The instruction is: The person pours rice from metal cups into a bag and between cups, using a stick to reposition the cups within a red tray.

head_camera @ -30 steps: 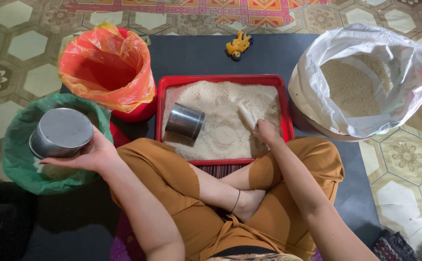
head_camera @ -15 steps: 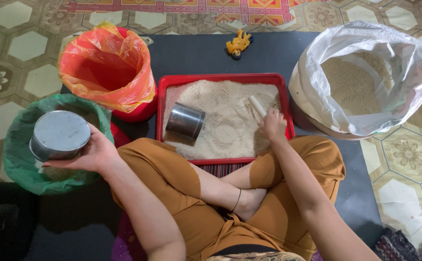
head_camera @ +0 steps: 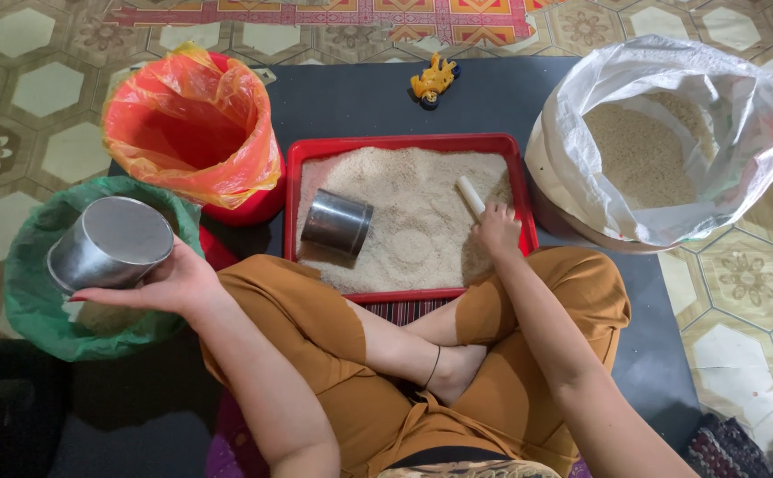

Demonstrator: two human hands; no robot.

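Patterned floor tiles lay all around us, with a dark mat (head_camera: 377, 97) spread over them as we sat cross-legged. Our left hand (head_camera: 169, 281) cupped a steel bowl (head_camera: 110, 242) from beneath, fingers spread wide around its lower side, tilting it mouth-down over the green-lined basket (head_camera: 28, 305) at the mat's left edge. We judged the bowl light, rigid and rather slick, so the curved wall near the rim seemed the surest place to hold it. Its flat bottom shone dull grey.

Our right hand (head_camera: 498, 228) rested in the red tray (head_camera: 404, 142) at the middle of the mat, fingers closed loosely on a short white stick (head_camera: 470, 195) lying on the pale grain (head_camera: 422, 221). That stick looked stiff and light, easy to pinch at its near end. A steel cup (head_camera: 338, 223) lay on its side in the grain. An orange-lined bucket (head_camera: 193, 124) stood behind the basket, a white sack (head_camera: 669, 133) of grain at the right edge, and a yellow toy (head_camera: 432, 80) near the far edge.
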